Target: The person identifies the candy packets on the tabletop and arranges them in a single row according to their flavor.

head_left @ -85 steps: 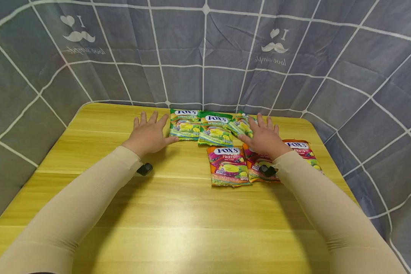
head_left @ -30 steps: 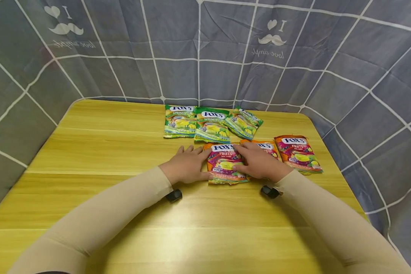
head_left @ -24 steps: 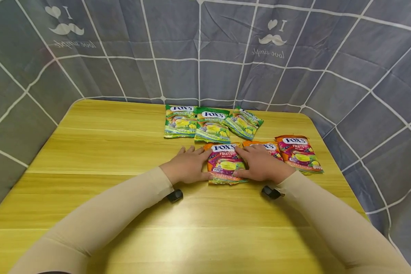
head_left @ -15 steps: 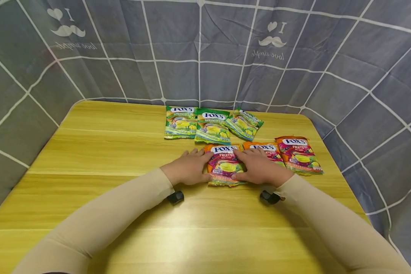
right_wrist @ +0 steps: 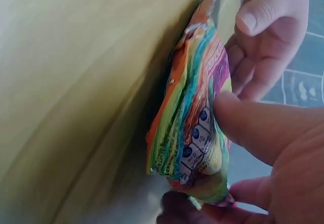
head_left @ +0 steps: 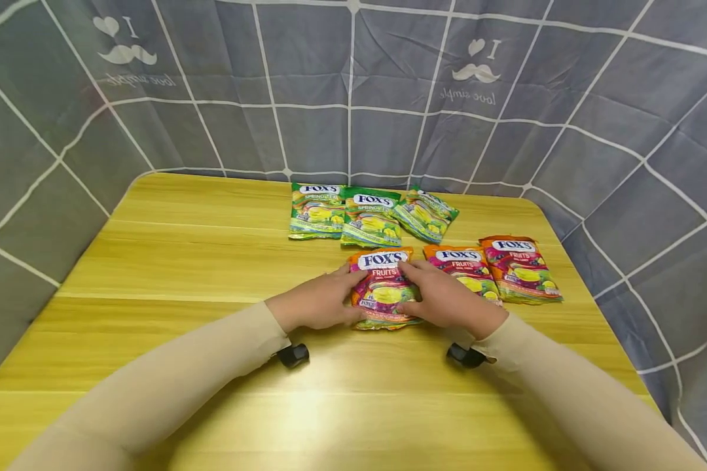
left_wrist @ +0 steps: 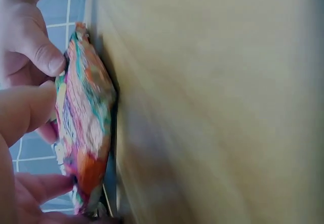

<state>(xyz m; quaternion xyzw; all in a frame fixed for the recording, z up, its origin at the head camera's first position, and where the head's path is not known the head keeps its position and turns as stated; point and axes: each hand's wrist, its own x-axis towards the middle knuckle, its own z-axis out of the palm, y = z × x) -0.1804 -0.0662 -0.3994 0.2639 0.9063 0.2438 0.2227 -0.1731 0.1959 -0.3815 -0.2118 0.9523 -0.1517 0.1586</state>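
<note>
A purple and orange FOX'S Fruits candy bag [head_left: 384,291] is held between my two hands, label up. My left hand [head_left: 317,302] grips its left edge, thumb and fingers around the side. My right hand [head_left: 448,297] holds the opposite edge; in the right wrist view my right thumb [right_wrist: 248,123] lies on the bag's face and a finger reaches its underside. The side of the candy bag [left_wrist: 88,113] looks crinkled in the left wrist view. A second Fruits bag [head_left: 471,283] lies just beyond my right hand, and a third Fruits bag [head_left: 521,271] touches it on the right.
Three green FOX'S Spring Tea bags, left [head_left: 317,212], middle [head_left: 371,219] and a tilted right one [head_left: 427,216], lie in a row along the back of the wooden table [head_left: 182,261]. A grey checked cloth [head_left: 306,85] hangs behind and around the table.
Both hands came from spread positions at the back bags to the left Fruits bag's sides. They now grip it, and it has shifted slightly left and toward me, apart from its neighbour.
</note>
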